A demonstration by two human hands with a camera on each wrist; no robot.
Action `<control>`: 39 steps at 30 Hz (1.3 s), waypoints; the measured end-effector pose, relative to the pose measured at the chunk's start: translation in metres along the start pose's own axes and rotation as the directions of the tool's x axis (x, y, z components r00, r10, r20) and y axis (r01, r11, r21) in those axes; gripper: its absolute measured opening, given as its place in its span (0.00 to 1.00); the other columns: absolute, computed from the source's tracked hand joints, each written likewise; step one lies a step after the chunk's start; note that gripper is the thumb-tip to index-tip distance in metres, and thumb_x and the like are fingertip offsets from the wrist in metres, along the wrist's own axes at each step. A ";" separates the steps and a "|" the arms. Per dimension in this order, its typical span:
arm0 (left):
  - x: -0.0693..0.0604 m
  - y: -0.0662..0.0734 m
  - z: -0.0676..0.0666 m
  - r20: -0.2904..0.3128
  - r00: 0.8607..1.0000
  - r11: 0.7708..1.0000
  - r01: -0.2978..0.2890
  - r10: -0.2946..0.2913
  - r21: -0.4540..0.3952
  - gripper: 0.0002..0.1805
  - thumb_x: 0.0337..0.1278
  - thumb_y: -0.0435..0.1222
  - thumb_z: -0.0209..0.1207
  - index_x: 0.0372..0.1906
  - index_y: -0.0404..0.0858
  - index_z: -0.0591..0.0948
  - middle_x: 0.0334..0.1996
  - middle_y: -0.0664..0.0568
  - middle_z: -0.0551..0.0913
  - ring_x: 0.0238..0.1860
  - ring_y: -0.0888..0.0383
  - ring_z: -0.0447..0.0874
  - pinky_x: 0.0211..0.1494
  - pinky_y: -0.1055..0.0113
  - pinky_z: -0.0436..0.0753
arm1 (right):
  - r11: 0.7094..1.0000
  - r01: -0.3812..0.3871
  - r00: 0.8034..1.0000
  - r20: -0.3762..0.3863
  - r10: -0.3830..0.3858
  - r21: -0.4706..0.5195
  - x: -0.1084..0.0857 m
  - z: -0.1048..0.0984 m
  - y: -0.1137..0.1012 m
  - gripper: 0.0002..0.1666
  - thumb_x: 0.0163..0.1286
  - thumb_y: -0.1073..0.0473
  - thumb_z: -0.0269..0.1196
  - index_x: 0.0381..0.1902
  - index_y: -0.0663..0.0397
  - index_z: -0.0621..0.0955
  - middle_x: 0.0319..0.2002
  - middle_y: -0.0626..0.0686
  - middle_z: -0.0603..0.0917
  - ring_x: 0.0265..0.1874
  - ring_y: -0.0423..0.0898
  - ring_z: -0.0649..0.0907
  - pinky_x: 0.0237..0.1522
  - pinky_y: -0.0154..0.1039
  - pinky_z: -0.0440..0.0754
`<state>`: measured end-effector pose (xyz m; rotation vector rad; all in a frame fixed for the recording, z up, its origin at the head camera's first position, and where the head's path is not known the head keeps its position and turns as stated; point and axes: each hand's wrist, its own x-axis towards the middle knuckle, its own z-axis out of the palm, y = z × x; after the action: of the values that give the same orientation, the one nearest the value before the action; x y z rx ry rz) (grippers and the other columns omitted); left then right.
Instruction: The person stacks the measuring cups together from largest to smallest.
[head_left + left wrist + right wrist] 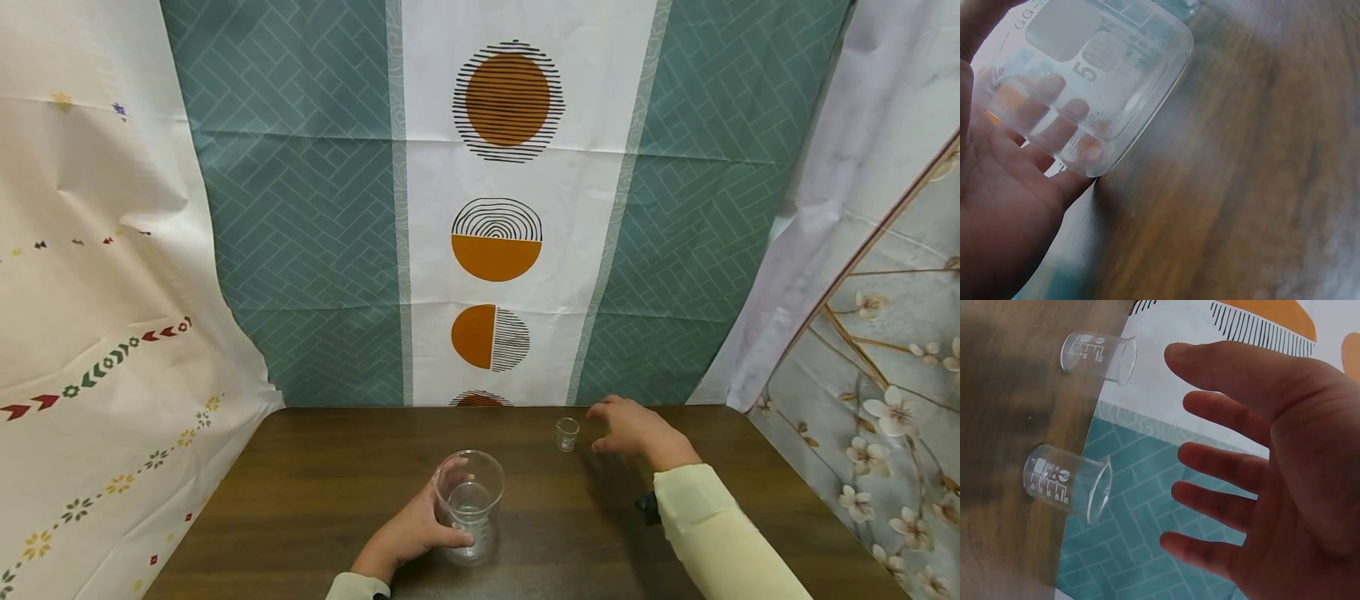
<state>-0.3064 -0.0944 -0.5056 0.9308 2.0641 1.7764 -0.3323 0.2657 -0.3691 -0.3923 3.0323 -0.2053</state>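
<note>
My left hand [420, 521] grips a large clear glass beaker [483, 508] round its side, thumb in front and fingers behind. In the left wrist view that beaker [1129, 81] carries a white "500" marking; whether its base touches the table cannot be told. My right hand [637, 429] hovers at the table's far side with its fingers spread and apart from any glass. Just left of it in the head view stands a small beaker [567, 435]. The right wrist view shows two small upright beakers, one beaker [1097, 357] near the thumb and another beaker [1066, 481] near the fingers.
A dark brown wooden table [322, 475] lies under both hands. Behind its far edge hangs a teal and white curtain [315, 250] with orange circles. Patterned cloths hang at the left [97, 292] and right.
</note>
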 end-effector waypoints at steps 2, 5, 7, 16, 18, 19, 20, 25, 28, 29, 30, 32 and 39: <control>0.000 0.001 0.000 0.001 1.000 1.000 0.006 -0.006 0.000 0.54 0.43 0.34 0.74 0.73 0.51 0.52 0.68 0.39 0.64 0.64 0.52 0.68 0.57 0.71 0.74 | 1.000 0.003 1.000 -0.002 -0.003 0.004 0.000 0.001 0.002 0.32 0.56 0.52 0.71 0.59 0.53 0.78 0.62 0.63 0.73 0.59 0.64 0.75 0.53 0.61 0.75; 0.000 0.002 0.000 0.002 1.000 1.000 0.014 -0.014 -0.002 0.55 0.43 0.34 0.74 0.73 0.52 0.51 0.68 0.40 0.64 0.64 0.56 0.68 0.57 0.70 0.75 | 1.000 0.010 1.000 -0.015 -0.010 0.011 0.001 0.002 0.005 0.31 0.56 0.53 0.70 0.58 0.54 0.78 0.61 0.63 0.74 0.59 0.63 0.75 0.54 0.60 0.75; 0.000 0.003 0.000 0.002 1.000 1.000 0.030 -0.030 -0.008 0.55 0.43 0.34 0.74 0.73 0.53 0.51 0.69 0.41 0.63 0.63 0.59 0.68 0.57 0.70 0.75 | 1.000 0.014 1.000 -0.019 -0.014 0.011 0.002 0.002 0.007 0.31 0.55 0.53 0.70 0.58 0.54 0.78 0.60 0.63 0.74 0.59 0.63 0.75 0.54 0.60 0.75; -0.001 0.004 -0.001 0.002 0.999 0.999 0.039 -0.039 -0.008 0.54 0.44 0.33 0.73 0.73 0.55 0.51 0.69 0.42 0.63 0.64 0.56 0.68 0.56 0.70 0.75 | 1.000 0.025 0.999 -0.027 -0.024 0.012 0.003 0.002 0.014 0.30 0.56 0.55 0.70 0.57 0.55 0.79 0.58 0.64 0.75 0.57 0.63 0.77 0.53 0.59 0.76; -0.001 0.003 -0.001 0.000 0.999 0.999 0.040 -0.040 0.001 0.54 0.44 0.34 0.73 0.72 0.55 0.51 0.69 0.42 0.63 0.65 0.54 0.67 0.56 0.70 0.75 | 1.000 0.022 0.999 -0.027 -0.022 0.008 0.004 0.002 0.016 0.29 0.56 0.55 0.70 0.57 0.54 0.79 0.58 0.63 0.75 0.56 0.63 0.77 0.53 0.59 0.76; -0.001 0.003 -0.001 -0.001 0.999 0.999 0.038 -0.038 0.007 0.54 0.44 0.34 0.73 0.72 0.55 0.52 0.69 0.42 0.63 0.65 0.54 0.67 0.56 0.71 0.75 | 1.000 0.018 1.000 -0.024 -0.018 0.008 0.004 0.003 0.017 0.29 0.56 0.55 0.70 0.57 0.54 0.79 0.58 0.63 0.75 0.56 0.63 0.77 0.52 0.59 0.76; -0.001 0.002 -0.001 -0.001 0.999 0.999 0.040 -0.040 0.011 0.54 0.44 0.34 0.73 0.72 0.56 0.52 0.69 0.42 0.64 0.65 0.53 0.66 0.56 0.71 0.74 | 1.000 0.015 1.000 -0.023 -0.015 0.009 0.005 0.003 0.018 0.30 0.56 0.55 0.70 0.57 0.54 0.78 0.58 0.63 0.75 0.56 0.63 0.77 0.52 0.59 0.77; 0.000 0.004 0.000 -0.002 0.999 0.999 0.042 -0.042 0.006 0.54 0.44 0.34 0.73 0.72 0.56 0.52 0.69 0.43 0.64 0.65 0.52 0.67 0.56 0.70 0.75 | 1.000 0.006 1.000 -0.022 -0.006 0.012 0.007 0.003 0.022 0.30 0.56 0.55 0.71 0.57 0.53 0.78 0.56 0.63 0.76 0.55 0.62 0.78 0.50 0.58 0.77; 0.000 0.004 0.000 -0.002 0.999 0.999 0.041 -0.041 0.000 0.54 0.43 0.34 0.73 0.72 0.56 0.52 0.69 0.43 0.64 0.65 0.52 0.67 0.56 0.70 0.75 | 1.000 0.011 1.000 -0.023 -0.010 0.008 0.008 0.003 0.025 0.29 0.57 0.56 0.70 0.57 0.54 0.78 0.56 0.63 0.76 0.55 0.61 0.78 0.51 0.58 0.77; 0.000 0.004 0.000 -0.002 0.999 0.999 0.040 -0.040 -0.001 0.54 0.43 0.34 0.74 0.72 0.56 0.53 0.69 0.43 0.64 0.65 0.52 0.67 0.56 0.70 0.75 | 1.000 0.011 1.000 -0.023 -0.011 0.009 0.008 0.003 0.025 0.29 0.57 0.56 0.70 0.57 0.54 0.78 0.56 0.63 0.76 0.55 0.62 0.77 0.52 0.58 0.77; 0.000 0.004 0.000 -0.004 0.999 0.999 0.039 -0.039 0.000 0.54 0.43 0.35 0.74 0.72 0.56 0.53 0.68 0.44 0.64 0.65 0.52 0.67 0.56 0.70 0.75 | 1.000 0.009 1.000 -0.022 -0.009 0.010 0.008 0.004 0.026 0.29 0.57 0.56 0.70 0.57 0.54 0.78 0.56 0.63 0.76 0.55 0.62 0.77 0.52 0.58 0.76; 0.001 0.003 0.000 -0.007 0.999 0.999 0.036 -0.036 0.005 0.54 0.42 0.35 0.74 0.71 0.55 0.53 0.68 0.44 0.65 0.65 0.53 0.67 0.57 0.70 0.74 | 1.000 0.013 1.000 -0.017 -0.013 0.007 0.009 0.004 0.028 0.29 0.57 0.56 0.70 0.57 0.55 0.78 0.55 0.63 0.76 0.55 0.62 0.77 0.52 0.58 0.76; 0.000 0.001 -0.001 -0.001 1.000 1.000 0.019 -0.019 -0.005 0.54 0.42 0.33 0.73 0.72 0.53 0.53 0.68 0.38 0.64 0.66 0.50 0.67 0.57 0.71 0.75 | 1.000 0.004 1.000 -0.013 -0.004 0.018 0.011 0.007 0.033 0.28 0.58 0.57 0.70 0.57 0.54 0.78 0.55 0.62 0.77 0.55 0.61 0.77 0.53 0.58 0.76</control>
<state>-0.3064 -0.0948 -0.5040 0.9068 2.0607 1.7721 -0.3505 0.2931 -0.3814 -0.3975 3.0400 -0.2355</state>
